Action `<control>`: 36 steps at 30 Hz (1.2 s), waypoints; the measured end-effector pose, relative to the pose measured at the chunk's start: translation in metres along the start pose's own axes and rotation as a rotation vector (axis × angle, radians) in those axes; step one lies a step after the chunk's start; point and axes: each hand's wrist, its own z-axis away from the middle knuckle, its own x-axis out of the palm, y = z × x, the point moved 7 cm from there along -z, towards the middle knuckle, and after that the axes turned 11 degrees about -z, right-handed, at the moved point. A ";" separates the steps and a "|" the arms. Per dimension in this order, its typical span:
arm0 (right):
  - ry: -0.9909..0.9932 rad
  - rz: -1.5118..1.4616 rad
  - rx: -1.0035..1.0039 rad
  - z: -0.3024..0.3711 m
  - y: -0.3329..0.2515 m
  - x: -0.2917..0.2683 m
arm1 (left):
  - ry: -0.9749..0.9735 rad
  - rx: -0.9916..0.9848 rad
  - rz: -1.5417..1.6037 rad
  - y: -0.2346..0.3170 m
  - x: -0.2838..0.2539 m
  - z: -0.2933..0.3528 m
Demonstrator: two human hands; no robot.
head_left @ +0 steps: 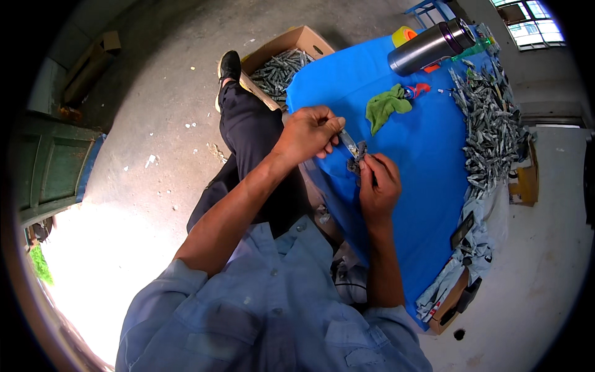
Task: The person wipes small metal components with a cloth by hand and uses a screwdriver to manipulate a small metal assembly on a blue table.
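Between the thumb and fingers of my left hand [305, 132] is one end of a small, slender grey piece [348, 141] with a pale patch on it. My right hand [380, 187] pinches a crumpled dark grey rag [354, 165] against the piece's other end. Both hands are closed and close together, above the near left edge of the blue-covered table [427, 180]. The kind of piece is too small to tell. A green cloth [388, 108] lies on the table beyond my hands, with a red and blue crumpled item [418, 91] touching its right side.
A metal thermos [427, 51] lies at the table's far end beside a yellow tape roll [404, 35]. Many similar grey pieces [489, 133] are heaped along the right edge, near a dark phone [462, 230]. A cardboard box [304, 38] on the left holds more.
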 end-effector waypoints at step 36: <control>0.068 -0.023 -0.098 -0.035 -0.025 0.037 | 0.044 -0.026 -0.127 0.008 -0.003 0.004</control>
